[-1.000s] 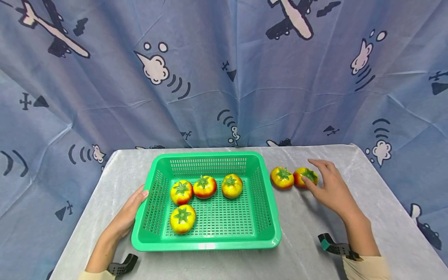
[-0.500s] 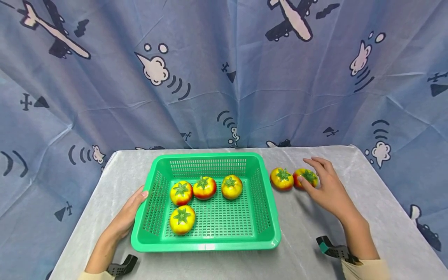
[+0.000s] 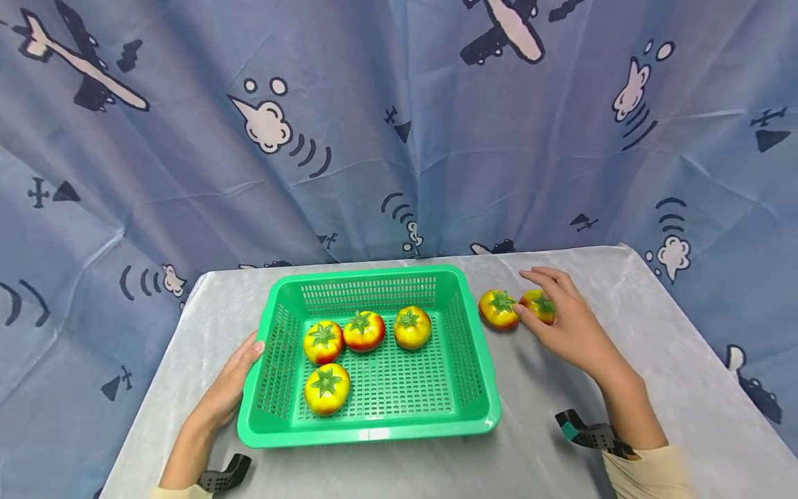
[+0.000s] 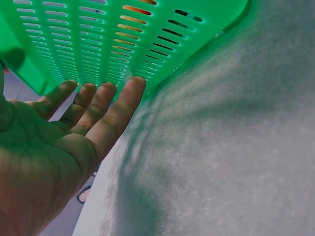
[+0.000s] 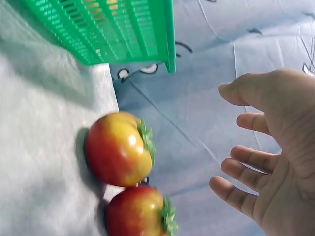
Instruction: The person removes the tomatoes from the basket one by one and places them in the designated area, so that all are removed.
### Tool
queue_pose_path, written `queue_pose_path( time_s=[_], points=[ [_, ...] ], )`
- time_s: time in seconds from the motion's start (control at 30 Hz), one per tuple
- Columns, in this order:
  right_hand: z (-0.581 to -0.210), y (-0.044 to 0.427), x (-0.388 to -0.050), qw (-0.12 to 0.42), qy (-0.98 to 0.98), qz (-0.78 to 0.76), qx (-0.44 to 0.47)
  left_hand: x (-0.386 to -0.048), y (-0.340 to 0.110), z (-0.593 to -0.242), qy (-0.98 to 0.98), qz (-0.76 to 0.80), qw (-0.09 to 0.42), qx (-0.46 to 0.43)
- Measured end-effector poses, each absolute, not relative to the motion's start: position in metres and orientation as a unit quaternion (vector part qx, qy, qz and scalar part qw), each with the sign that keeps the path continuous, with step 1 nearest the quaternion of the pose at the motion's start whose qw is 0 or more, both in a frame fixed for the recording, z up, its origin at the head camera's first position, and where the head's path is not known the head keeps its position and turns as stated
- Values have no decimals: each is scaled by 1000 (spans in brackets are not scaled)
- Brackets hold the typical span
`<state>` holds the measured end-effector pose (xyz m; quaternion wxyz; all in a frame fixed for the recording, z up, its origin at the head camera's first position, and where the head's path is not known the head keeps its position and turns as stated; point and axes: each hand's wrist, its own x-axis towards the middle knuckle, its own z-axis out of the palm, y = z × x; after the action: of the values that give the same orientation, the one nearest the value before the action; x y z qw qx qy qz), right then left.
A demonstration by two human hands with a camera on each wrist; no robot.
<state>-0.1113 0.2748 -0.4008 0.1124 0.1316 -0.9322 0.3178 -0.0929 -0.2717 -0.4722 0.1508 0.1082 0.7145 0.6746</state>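
Observation:
A green plastic basket (image 3: 368, 434) holds several yellow-and-red tomatoes (image 3: 327, 389) with green leafy tops. My left hand (image 3: 227, 384) holds its left side, thumb over the rim. In the left wrist view, the fingers (image 4: 115, 120) of that hand lie against the slotted outer wall. Right of the basket, two more tomatoes sit side by side on the table: a nearer one (image 3: 498, 310) and one farther right (image 3: 541, 305), partly behind my right hand (image 3: 570, 326). That hand hovers over them with spread, slightly bent fingers. The right wrist view shows a gap between it and both tomatoes.
A grey-white cloth covers the table (image 3: 374, 475). Behind it hangs a blue curtain (image 3: 349, 138) printed with airplanes, close to the table's back edge. Each wrist wears a black band (image 3: 592, 435).
My right hand has shifted left, from over the farther tomato toward the gap between the two. My left hand stays on the basket. The head view has turned slightly.

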Motion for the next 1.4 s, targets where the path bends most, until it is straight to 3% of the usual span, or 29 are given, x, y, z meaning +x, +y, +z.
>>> queue_pose_path(
  time_s=[0.43,0.67,1.4],
  points=[
    [-375,236,-112,57,-917,340,200,-95,-273,-472,719,669,148,121],
    [-368,214,-116,54,-910,327,249,-94,-270,-473,726,663,142,112],
    [-344,150,-123,-74,-883,325,329,-91,-271,-472,718,672,145,108]
  ],
)
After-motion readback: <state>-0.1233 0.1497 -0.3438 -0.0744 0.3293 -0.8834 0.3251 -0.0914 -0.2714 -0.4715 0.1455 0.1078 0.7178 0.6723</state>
